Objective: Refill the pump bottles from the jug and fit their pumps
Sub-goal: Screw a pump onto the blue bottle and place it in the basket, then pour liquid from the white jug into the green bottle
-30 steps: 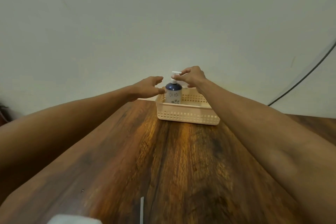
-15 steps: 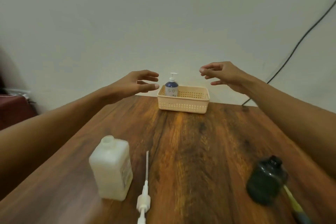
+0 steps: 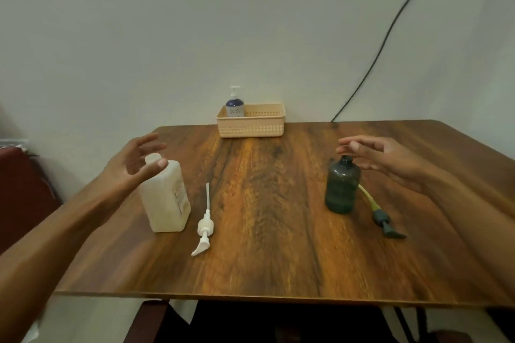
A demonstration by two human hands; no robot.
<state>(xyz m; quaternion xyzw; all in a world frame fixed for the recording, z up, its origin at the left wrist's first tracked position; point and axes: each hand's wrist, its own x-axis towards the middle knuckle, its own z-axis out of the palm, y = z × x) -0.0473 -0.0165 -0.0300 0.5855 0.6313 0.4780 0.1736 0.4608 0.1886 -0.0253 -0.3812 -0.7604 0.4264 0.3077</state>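
A white translucent jug [image 3: 167, 198] stands uncapped on the left of the wooden table [image 3: 264, 259]. My left hand [image 3: 133, 164] hovers open beside its neck, fingers spread, not gripping. A white pump [image 3: 204, 224] lies flat just right of the jug. On the right stands a dark green bottle [image 3: 342, 186] with an open neck. My right hand [image 3: 384, 159] hangs open just above and right of it. A dark green pump with a yellow tube [image 3: 380, 216] lies behind that bottle. A blue and white pump bottle [image 3: 235, 106] with its pump fitted stands in the beige basket [image 3: 252, 127].
The basket sits at the table's far edge against the wall. A black cable [image 3: 384, 36] runs down the wall at the right. A dark red seat [image 3: 19, 189] is at the left beyond the table's edge. The table's near edge runs across the lower view.
Both hands have pulled back from the pump bottle in the basket toward me. The left now hovers at the jug, the right above the dark green bottle. The view has tilted down.
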